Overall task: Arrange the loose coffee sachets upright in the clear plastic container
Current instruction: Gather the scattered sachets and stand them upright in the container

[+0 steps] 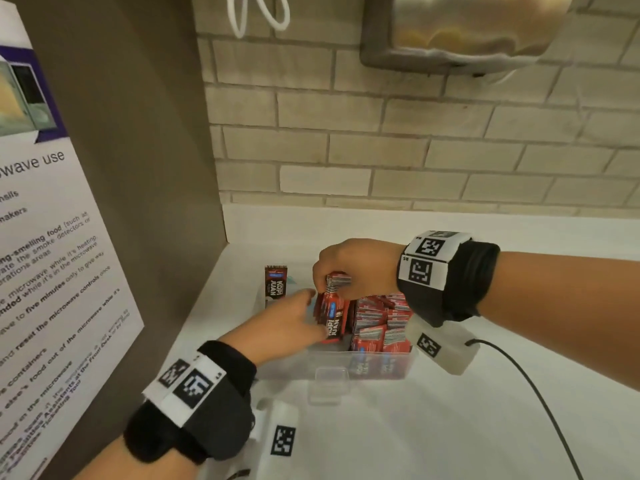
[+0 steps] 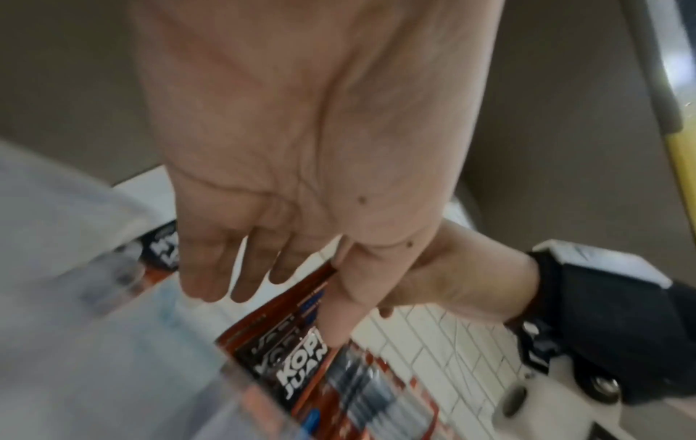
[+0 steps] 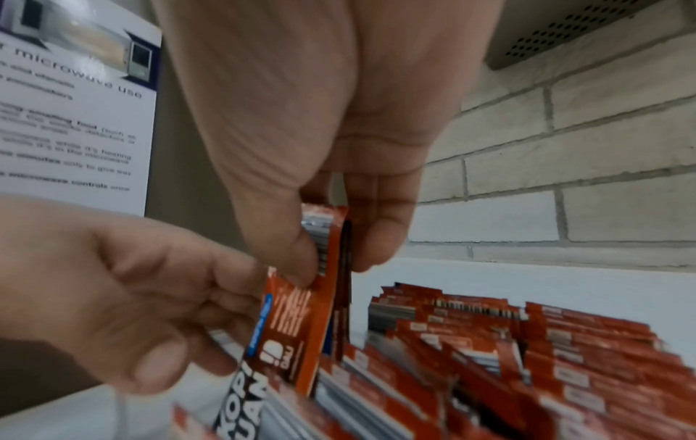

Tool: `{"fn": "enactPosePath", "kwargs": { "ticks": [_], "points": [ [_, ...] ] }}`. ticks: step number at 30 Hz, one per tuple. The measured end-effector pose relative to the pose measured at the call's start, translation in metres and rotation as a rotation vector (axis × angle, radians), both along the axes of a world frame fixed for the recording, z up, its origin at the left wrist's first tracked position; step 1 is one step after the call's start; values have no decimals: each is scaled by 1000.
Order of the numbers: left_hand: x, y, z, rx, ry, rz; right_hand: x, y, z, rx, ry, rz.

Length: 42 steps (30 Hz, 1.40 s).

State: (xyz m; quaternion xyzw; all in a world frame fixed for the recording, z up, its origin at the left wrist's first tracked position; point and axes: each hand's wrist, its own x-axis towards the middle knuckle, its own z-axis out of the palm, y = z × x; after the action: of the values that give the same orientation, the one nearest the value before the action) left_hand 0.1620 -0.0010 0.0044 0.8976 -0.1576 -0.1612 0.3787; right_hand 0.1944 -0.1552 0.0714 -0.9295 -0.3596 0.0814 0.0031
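Observation:
A clear plastic container [image 1: 346,362] sits on the white counter. Its right half is packed with upright red sachets [image 1: 381,320] [image 3: 527,342]. My right hand [image 1: 334,284] [image 3: 331,259] pinches the top of a small bundle of red Kopi Juan sachets [image 1: 332,313] [image 3: 293,327], held upright over the container's left part. My left hand [image 1: 317,313] [image 2: 282,312] [image 3: 226,297] touches the bundle's left face with thumb and fingertips. One more sachet [image 1: 276,285] [image 2: 162,250] stands alone at the container's far left end. The bundle's lower end is hidden.
A brown side panel with a microwave notice [image 1: 52,254] rises close on the left. A brick wall [image 1: 381,150] closes the back, with a metal fixture [image 1: 460,29] mounted high on it. A black cable [image 1: 540,403] trails over the counter [image 1: 450,427] at the right.

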Motion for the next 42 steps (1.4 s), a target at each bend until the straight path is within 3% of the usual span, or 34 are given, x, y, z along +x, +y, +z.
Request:
{"fn": "enactPosePath", "kwargs": {
  "ticks": [4, 9, 12, 16, 20, 24, 27, 30, 34, 42],
  "points": [
    [9, -16, -10, -4, 156, 4, 3, 0, -6, -157, -1, -38],
    [20, -29, -16, -209, 385, 21, 8, 2, -17, -330, -32, -33],
    [24, -35, -18, -263, 442, 8, 11, -1, -17, -295, -20, -58],
    [22, -37, -19, -294, 468, -8, 10, -11, -4, -73, 53, -127],
    [23, -37, -19, -246, 452, 6, 1, -38, 8, 253, 18, -294],
    [22, -37, -15, -408, 471, 165, -10, -79, -23, 1076, -6, -655],
    [19, -42, -12, -713, 545, 322, -21, -92, -72, 1529, 210, -921],
    [20, -52, -15, -901, 632, 361, -29, -86, -111, 1645, 438, -980],
    [22, -64, -22, -948, 732, 347, -34, -71, -118, 1778, 619, -948],
    [20, -70, -19, -907, 716, 298, -32, -57, -116, 1812, 713, -883]
  ]
}}
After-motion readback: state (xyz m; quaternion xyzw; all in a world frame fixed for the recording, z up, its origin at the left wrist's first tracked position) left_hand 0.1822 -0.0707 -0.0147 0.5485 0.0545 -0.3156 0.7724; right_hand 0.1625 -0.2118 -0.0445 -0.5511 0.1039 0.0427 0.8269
